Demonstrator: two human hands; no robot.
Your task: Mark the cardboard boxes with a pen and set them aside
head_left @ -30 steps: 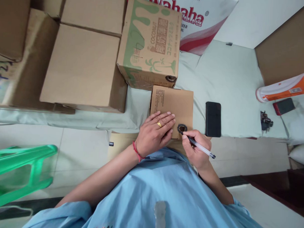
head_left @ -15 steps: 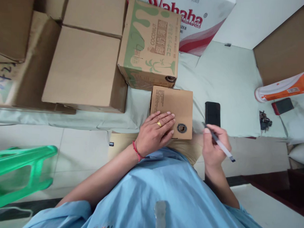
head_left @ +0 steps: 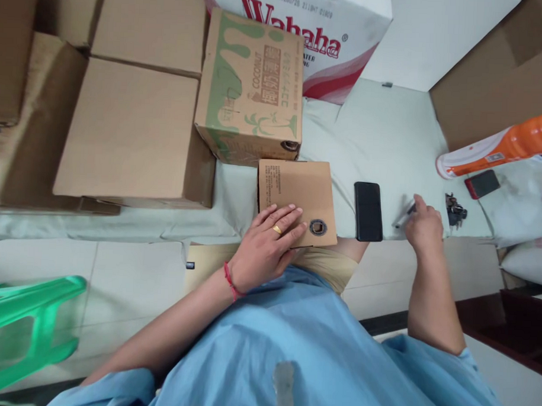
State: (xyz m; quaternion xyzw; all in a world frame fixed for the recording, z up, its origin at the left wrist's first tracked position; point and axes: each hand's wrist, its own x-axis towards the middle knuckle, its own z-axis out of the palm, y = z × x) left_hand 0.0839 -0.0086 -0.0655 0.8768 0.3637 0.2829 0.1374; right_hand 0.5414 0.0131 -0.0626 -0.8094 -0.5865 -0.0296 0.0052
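From where I sit, I see a surface covered in pale green cloth, wrinkled and creased around the cartons. The small brown carton lies on it near the front edge, just in front of the coconut-printed carton. Behind that one I make out the white-and-red Wahaha carton. A black phone lies face up to the right of the small brown carton. Further right I find a bunch of keys, a black-and-red case and an orange-and-white bottle on its side. The pen is blurred; I can't tell whether it touches the cloth.
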